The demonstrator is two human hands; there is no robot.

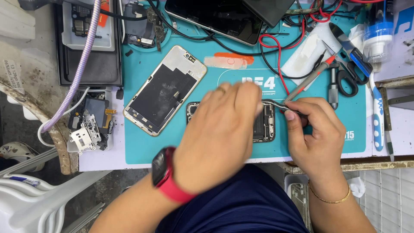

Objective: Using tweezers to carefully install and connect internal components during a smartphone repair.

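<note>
Left hand (220, 133) is lying flat, pinning the opened phone (264, 123) on the teal mat (142, 149) mid-desk, right hand (317, 136) at 3 o'clock is pinching tweezers (276, 105) into it; light, rigid, likely fragile inside, best gripped by frame edges.

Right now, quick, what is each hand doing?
Left hand: lies over the opened phone, blurred; whether it grips anything cannot be told.
Right hand: closed on metal tweezers, tips at the phone.
</note>
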